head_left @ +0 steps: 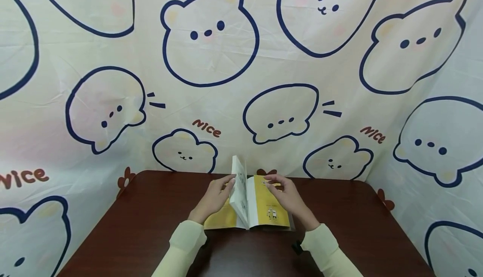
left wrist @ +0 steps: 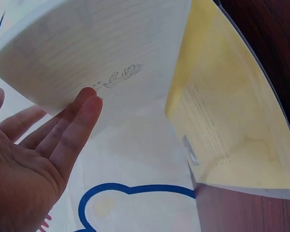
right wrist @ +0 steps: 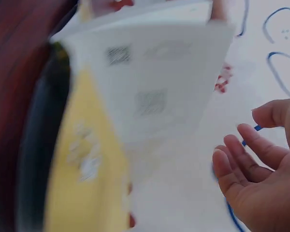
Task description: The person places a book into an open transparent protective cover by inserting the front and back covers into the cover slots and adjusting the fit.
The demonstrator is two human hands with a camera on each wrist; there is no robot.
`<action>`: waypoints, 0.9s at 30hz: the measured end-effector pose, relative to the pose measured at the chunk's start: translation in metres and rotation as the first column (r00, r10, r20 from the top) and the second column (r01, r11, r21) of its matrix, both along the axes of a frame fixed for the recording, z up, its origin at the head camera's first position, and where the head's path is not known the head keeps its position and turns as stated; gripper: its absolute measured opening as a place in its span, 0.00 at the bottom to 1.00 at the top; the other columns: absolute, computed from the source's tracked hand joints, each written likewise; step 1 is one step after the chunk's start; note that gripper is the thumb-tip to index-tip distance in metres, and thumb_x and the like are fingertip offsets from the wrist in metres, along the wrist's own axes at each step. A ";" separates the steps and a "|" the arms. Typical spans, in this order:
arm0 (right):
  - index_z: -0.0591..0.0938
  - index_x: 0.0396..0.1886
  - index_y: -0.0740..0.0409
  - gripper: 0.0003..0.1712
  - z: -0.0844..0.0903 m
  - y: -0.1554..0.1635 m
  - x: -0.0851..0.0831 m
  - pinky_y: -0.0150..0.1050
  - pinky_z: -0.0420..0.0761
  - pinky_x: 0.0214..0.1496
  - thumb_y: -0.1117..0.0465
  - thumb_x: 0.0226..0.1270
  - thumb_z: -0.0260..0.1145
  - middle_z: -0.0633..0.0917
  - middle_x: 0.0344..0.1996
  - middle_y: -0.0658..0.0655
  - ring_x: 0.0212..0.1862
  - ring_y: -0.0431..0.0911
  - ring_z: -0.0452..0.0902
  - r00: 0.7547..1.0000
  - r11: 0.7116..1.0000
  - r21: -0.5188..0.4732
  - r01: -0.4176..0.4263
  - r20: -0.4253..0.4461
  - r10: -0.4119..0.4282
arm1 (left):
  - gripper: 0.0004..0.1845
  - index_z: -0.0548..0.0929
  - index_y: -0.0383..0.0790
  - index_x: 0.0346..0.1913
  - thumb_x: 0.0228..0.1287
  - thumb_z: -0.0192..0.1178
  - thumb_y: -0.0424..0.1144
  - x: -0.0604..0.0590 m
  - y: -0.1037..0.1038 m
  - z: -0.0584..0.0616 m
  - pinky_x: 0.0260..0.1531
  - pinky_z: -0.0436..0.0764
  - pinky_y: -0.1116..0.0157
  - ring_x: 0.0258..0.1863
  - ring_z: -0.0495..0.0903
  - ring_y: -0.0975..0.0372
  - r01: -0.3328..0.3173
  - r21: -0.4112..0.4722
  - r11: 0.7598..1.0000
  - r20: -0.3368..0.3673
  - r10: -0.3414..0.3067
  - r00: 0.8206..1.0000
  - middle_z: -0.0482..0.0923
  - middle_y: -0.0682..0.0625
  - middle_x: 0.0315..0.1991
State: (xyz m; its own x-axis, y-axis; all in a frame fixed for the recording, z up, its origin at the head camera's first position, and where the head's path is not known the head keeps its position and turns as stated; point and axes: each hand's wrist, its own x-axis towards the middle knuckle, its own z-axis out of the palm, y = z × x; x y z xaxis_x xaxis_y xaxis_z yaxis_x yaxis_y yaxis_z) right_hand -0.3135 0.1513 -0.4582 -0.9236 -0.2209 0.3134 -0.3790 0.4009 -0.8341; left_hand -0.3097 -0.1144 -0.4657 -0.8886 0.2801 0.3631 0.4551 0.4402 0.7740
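Note:
A book with yellow inner covers [head_left: 277,203] lies spread on the dark table, and its white pages [head_left: 238,193] stand up near the spine. My left hand [head_left: 212,198] is at the left side of these raised pages. Nearly straight fingers [left wrist: 70,133] touch the lined white page [left wrist: 121,43] in the left wrist view, with the thumb apart. Over the upper part of the right yellow page is my right hand [head_left: 289,195], loosely bent. The right wrist view shows it [right wrist: 261,169] holding nothing, beside white pages with printed square codes [right wrist: 152,101], somewhat blurred.
The reddish-brown table [head_left: 151,214] extends around the book on both sides. Behind it and at the sides hangs a pale cloth [head_left: 211,105] printed with blue-outlined animal heads. A small black object [head_left: 297,247] shows by the right sleeve cuff [head_left: 320,243].

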 end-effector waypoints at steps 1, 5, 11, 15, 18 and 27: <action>0.83 0.60 0.55 0.16 -0.004 0.001 -0.001 0.47 0.81 0.58 0.62 0.75 0.63 0.83 0.58 0.58 0.55 0.52 0.78 1.000 1.000 0.020 0.010 0.007 -0.011 | 0.26 0.74 0.31 0.70 0.84 0.44 0.48 0.001 0.000 0.000 0.53 0.83 0.50 0.59 0.82 0.47 -0.009 0.007 1.000 0.005 0.008 1.000 0.76 0.38 0.66; 0.81 0.64 0.56 0.20 -0.021 0.008 -0.006 0.58 0.77 0.63 0.62 0.74 0.65 0.79 0.65 0.59 0.62 0.57 0.76 1.000 0.994 0.106 0.006 0.015 -0.008 | 0.27 0.73 0.30 0.70 0.82 0.47 0.48 0.004 -0.001 0.000 0.55 0.83 0.48 0.60 0.81 0.44 -0.057 0.034 0.998 0.048 0.056 0.997 0.75 0.35 0.67; 0.78 0.67 0.61 0.25 -0.035 0.017 -0.010 0.59 0.72 0.67 0.62 0.72 0.67 0.75 0.69 0.63 0.64 0.60 0.73 0.999 0.976 0.213 -0.049 0.020 0.046 | 0.28 0.69 0.28 0.72 0.75 0.59 0.37 0.009 -0.004 0.000 0.44 0.87 0.52 0.54 0.84 0.43 -0.135 0.043 0.990 0.150 0.127 0.980 0.75 0.29 0.64; 0.76 0.69 0.65 0.28 -0.041 0.021 -0.012 0.63 0.61 0.75 0.62 0.71 0.67 0.69 0.74 0.63 0.78 0.64 0.55 0.998 0.943 0.326 -0.065 -0.003 0.070 | 0.31 0.69 0.28 0.72 0.67 0.64 0.29 0.011 -0.010 -0.001 0.36 0.89 0.58 0.49 0.86 0.44 -0.179 0.050 0.983 0.198 0.166 0.966 0.75 0.26 0.62; 0.74 0.70 0.66 0.30 -0.043 0.020 -0.012 0.63 0.56 0.77 0.60 0.72 0.67 0.64 0.78 0.61 0.81 0.63 0.46 0.996 0.913 0.400 -0.082 0.006 0.087 | 0.31 0.70 0.26 0.70 0.65 0.65 0.26 0.013 -0.014 -0.002 0.34 0.88 0.59 0.48 0.86 0.43 -0.209 0.052 0.976 0.204 0.195 0.959 0.76 0.26 0.61; 0.73 0.71 0.66 0.31 -0.045 0.016 -0.011 0.63 0.57 0.77 0.59 0.73 0.67 0.62 0.79 0.60 0.81 0.63 0.44 0.997 0.896 0.436 -0.077 0.019 0.077 | 0.30 0.71 0.21 0.68 0.64 0.66 0.26 0.015 -0.021 -0.009 0.33 0.88 0.60 0.42 0.88 0.48 -0.267 -0.019 0.963 0.205 0.265 0.942 0.79 0.25 0.56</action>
State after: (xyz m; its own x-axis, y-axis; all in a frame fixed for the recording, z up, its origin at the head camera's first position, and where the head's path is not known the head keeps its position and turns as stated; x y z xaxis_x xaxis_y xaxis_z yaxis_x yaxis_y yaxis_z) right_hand -0.3243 0.1674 -0.5032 -0.8985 -0.4057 0.1678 -0.4223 0.6944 -0.5826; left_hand -0.2951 -0.1359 -0.4747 -0.9857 0.0207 0.1675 0.1540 0.5165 0.8423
